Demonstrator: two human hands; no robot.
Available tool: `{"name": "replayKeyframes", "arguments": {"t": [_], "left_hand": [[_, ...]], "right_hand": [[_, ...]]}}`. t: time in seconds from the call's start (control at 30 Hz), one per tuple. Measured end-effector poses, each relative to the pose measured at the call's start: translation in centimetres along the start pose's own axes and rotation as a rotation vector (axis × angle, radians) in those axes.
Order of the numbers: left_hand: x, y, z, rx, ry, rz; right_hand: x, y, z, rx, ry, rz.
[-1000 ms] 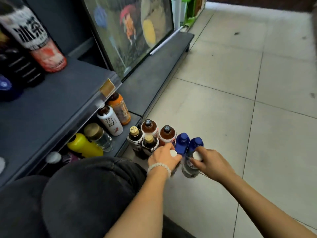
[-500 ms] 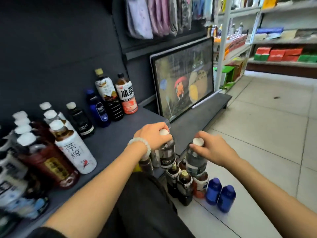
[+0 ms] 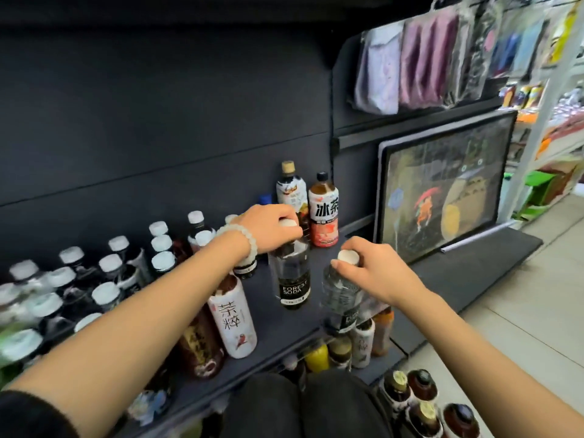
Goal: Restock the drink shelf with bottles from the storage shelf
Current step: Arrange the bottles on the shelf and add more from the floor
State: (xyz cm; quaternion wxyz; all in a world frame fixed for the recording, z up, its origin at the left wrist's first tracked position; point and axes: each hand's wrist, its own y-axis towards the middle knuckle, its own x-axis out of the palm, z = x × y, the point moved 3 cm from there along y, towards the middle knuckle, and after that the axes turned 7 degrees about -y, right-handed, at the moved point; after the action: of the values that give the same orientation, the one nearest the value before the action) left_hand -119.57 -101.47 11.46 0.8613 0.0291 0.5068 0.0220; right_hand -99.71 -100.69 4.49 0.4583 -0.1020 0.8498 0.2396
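Left hand: the left hand (image 3: 268, 227) grips the white cap of a soda bottle (image 3: 292, 279) from above, fingers curled round the top.
Left bottle: it is clear with a black label and stands upright on the dark shelf (image 3: 284, 330); whether its bottom touches the shelf I cannot tell.
Right hand: the right hand (image 3: 376, 273) pinches the white cap of a second bottle (image 3: 341, 298), thumb and fingers round it.
Right bottle: it is clear too, a bit blurred, and sits at the front edge of the shelf, just beside the first one.
Wrist: a pale bead bracelet (image 3: 240, 240) is on the left wrist.
Near the hands: a white tea bottle (image 3: 235, 324) stands under the left arm, and a red tea bottle (image 3: 324, 216) stands behind the left hand.
Left side: rows of bottles with white caps (image 3: 107, 292) fill the shelf.
Below: more bottles (image 3: 354, 343) are on the lower shelf, and some stand on the floor (image 3: 420, 403).
Right side: a cartoon picture (image 3: 442, 188) leans on the wall.
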Motion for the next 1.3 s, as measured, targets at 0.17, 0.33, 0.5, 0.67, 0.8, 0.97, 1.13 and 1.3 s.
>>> {"name": "replayKeyframes", "arguments": {"t": [0.17,0.33,0.5,0.67,0.8,0.97,1.13,1.3], "left_hand": [[-1.6,3.2,-3.7,-0.075,0.058,-0.034],[-0.8,5.8,-7.8,-0.147,0.132,-0.13],[-0.5,7.9,-11.0,-0.174,0.198,-0.21],[-0.3,8.8,-12.4,-0.164,0.203,-0.234],[-0.1,8.9,-12.5,-0.138,0.173,-0.245],[0.5,8.6,-12.4,-0.116,0.218,-0.271],[0.5,8.6,-12.7,-0.104,0.224,-0.305],[0.3,7.8,-12.0,-0.067,0.359,-0.309]], "right_hand": [[2.8,4.1,-2.6,-0.063,0.06,-0.033],[6.3,6.3,-3.9,-0.081,0.115,-0.114],[8.9,7.3,-5.0,-0.097,0.102,-0.177],[10.3,7.6,-5.7,-0.097,0.093,-0.214],[10.4,7.7,-6.1,-0.1,0.091,-0.231],[10.5,7.6,-6.6,-0.083,0.107,-0.227],[10.9,7.5,-7.3,-0.081,0.101,-0.24],[11.2,7.1,-7.5,-0.098,0.055,-0.231]]}}
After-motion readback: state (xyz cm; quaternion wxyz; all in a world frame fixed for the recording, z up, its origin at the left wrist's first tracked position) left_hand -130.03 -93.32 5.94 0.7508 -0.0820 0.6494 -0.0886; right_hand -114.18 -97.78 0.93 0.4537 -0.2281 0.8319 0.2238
